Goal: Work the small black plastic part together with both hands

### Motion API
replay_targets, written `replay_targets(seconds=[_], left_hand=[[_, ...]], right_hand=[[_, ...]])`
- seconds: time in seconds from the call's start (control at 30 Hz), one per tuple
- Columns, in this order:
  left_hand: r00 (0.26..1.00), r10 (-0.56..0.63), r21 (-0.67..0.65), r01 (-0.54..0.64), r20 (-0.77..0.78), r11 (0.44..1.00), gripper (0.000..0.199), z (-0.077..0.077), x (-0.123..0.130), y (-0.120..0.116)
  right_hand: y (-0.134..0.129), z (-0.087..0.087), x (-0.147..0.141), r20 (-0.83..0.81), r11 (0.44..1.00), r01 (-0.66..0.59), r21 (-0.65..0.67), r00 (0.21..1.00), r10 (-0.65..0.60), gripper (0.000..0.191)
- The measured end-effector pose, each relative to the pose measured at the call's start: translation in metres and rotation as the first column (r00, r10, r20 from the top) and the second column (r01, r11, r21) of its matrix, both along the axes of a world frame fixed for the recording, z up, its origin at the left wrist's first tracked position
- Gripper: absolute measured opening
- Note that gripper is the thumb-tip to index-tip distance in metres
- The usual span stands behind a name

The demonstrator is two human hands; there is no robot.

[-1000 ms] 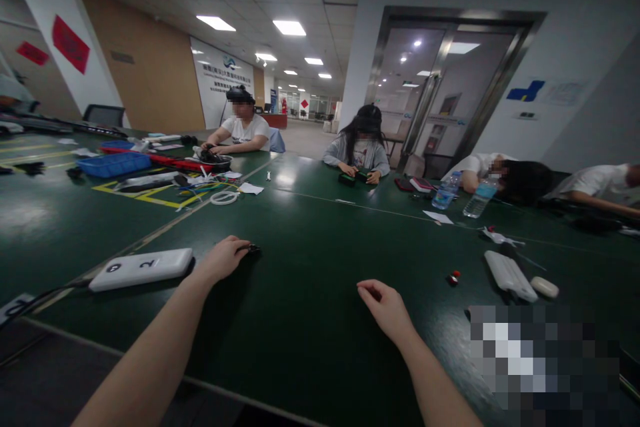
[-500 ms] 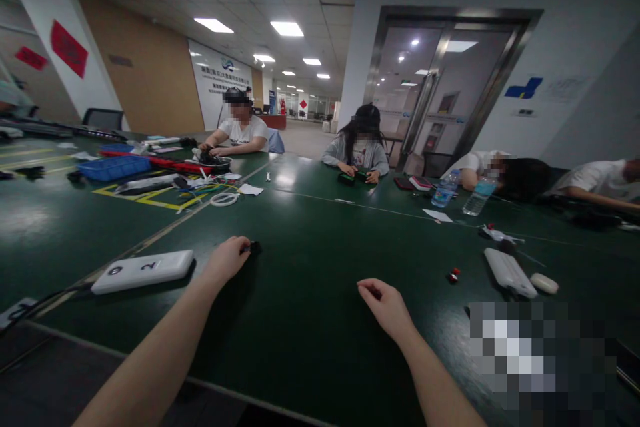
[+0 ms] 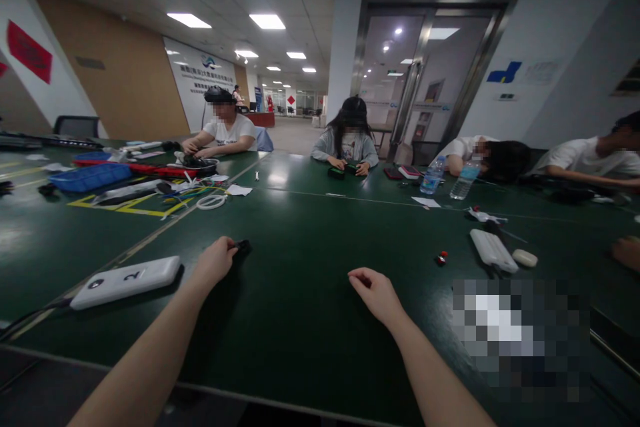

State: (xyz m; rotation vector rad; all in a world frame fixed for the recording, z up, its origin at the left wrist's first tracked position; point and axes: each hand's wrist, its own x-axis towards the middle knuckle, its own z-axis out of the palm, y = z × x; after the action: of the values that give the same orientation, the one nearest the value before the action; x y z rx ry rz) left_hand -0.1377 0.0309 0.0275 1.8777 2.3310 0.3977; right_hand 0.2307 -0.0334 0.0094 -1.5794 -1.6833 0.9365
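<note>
On the white box [image 3: 125, 282] at the lower left of the frame, you can read the number 2, and a small round mark stands beside it. The wall sign [image 3: 199, 63] at the upper left has lines of text, but they are too small to read.

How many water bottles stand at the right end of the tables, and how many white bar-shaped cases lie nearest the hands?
plastic water bottles: 2
white bar-shaped cases: 2
Total: 4
</note>
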Motion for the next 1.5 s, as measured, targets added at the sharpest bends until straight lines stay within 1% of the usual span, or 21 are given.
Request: replay_targets(seconds=[0.17,0.33,0.5,0.7,0.83,0.97,1.1,1.33,1.5], left_hand=[[0.999,-0.029,-0.002,0.029,0.043,1.0,0.032,-0.001,-0.003,0.002],[0.994,-0.073,0.004,0.073,0.078,0.997,0.032,-0.002,-0.007,0.004],[0.994,-0.108,0.028,0.108,0.004,0.994,0.033,-0.004,-0.008,0.005],[0.99,-0.13,-0.017,0.129,-0.059,0.992,0.036,-0.002,-0.003,0.003],[0.988,-0.141,-0.039,0.138,-0.063,0.99,0.036,0.003,-0.001,-0.001],[0.991,-0.121,-0.029,0.119,-0.053,0.992,0.036,0.006,0.003,-0.004],[0.989,-0.111,-0.022,0.109,-0.099,0.994,0.034,0.007,0.005,-0.004],[0.988,-0.111,-0.089,0.101,-0.109,0.991,0.039,0.007,0.001,-0.001],[0.984,-0.126,-0.045,0.121,-0.127,0.992,0.038,0.005,0.0,-0.001]], right_hand=[[0.0,0.002,-0.001,-0.009,1.0,-0.001,0.0,1.0,0.001,0.02],[-0.001,0.002,-0.001,-0.021,1.0,0.005,0.001,1.0,-0.005,0.02],[-0.001,0.002,-0.002,-0.013,1.0,0.016,-0.004,1.0,-0.016,0.02],[-0.001,0.002,-0.002,-0.014,1.0,0.013,0.01,1.0,-0.013,0.02],[-0.001,0.001,-0.002,-0.022,1.0,0.01,0.006,1.0,-0.009,0.02],[-0.001,0.001,-0.001,-0.009,1.0,0.01,-0.003,1.0,-0.01,0.02],[-0.001,0.001,-0.001,-0.008,1.0,0.014,-0.004,1.0,-0.014,0.021],[0.001,-0.001,-0.001,-0.003,1.0,-0.004,0.013,1.0,0.004,0.021],[0.001,0.0,-0.002,0.0,1.0,0.0,-0.009,1.0,0.0,0.021]])
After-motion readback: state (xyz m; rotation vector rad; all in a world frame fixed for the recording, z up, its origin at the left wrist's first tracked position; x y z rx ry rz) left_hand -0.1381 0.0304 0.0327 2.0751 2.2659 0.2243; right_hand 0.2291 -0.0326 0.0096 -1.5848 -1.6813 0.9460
